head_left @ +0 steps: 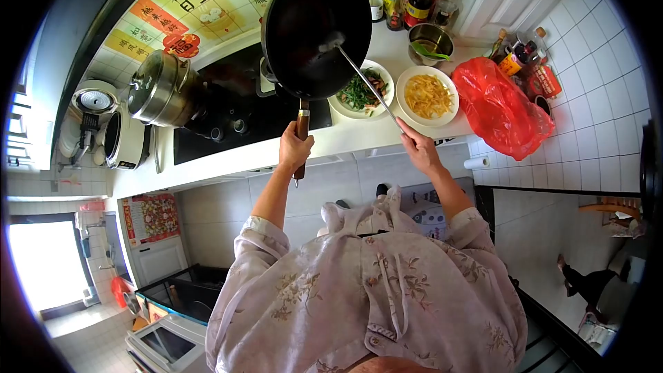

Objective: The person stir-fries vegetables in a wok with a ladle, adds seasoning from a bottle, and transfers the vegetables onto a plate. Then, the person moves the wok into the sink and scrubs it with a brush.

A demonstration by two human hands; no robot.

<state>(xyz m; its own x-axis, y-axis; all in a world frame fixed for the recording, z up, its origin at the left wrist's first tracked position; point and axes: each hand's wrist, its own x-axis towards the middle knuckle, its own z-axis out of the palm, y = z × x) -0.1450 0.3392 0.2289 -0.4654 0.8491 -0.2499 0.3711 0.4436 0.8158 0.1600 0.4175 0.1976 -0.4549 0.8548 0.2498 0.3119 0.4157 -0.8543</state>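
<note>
My left hand [295, 146] is closed round the wooden handle of a black wok [293, 34], which is raised and tilted over the counter beside the cooktop. In my right hand [418, 146] is the long handle of a metal spatula [360, 73]. Its head touches or hovers over the wok's dark inner surface; glare blurs its exact shape. Just under the wok's right edge stands a plate [351, 112] of chopped greens with pinkish pieces [360, 91], partly hidden by the wok. A second white plate [429, 124] holds pale yellow strips [427, 95], near my right hand.
A black cooktop [190, 144] carries a lidded steamer pot [157, 90] at left. Behind the plates are a metal pot [429, 38] with a green utensil and several sauce bottles [418, 8]. A red plastic bag [494, 107] lies at right. Another person [594, 282] is at far right.
</note>
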